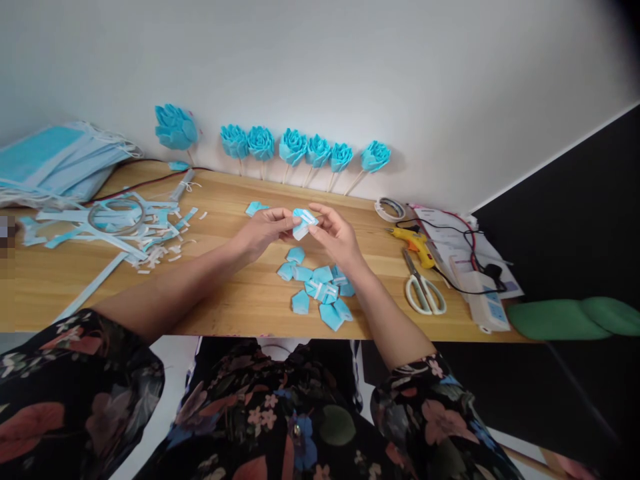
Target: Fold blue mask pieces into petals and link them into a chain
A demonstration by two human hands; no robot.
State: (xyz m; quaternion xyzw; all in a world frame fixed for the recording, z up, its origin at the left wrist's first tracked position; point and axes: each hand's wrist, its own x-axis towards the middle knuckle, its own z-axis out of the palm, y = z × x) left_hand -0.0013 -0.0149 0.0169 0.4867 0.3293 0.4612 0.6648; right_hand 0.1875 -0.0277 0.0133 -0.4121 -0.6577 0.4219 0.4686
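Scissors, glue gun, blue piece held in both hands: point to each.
scissors [418, 279], head view, near the pivot.
glue gun [411, 236], head view, yellow body.
blue piece [304, 222], head view, its middle.

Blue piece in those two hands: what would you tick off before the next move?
1. Hold on the blue piece: ok, the left hand and the right hand pinch it at the fingertips.
2. Piece off the table: ok, held above it.
3. Nearness of the pile of blue pieces: ok, it lies just below the hands.
4. Place of the scissors: ok, lying to the right of the right hand, untouched.
5. Heat of the glue gun: cannot tell.
6. How the piece is folded: cannot tell, too small.
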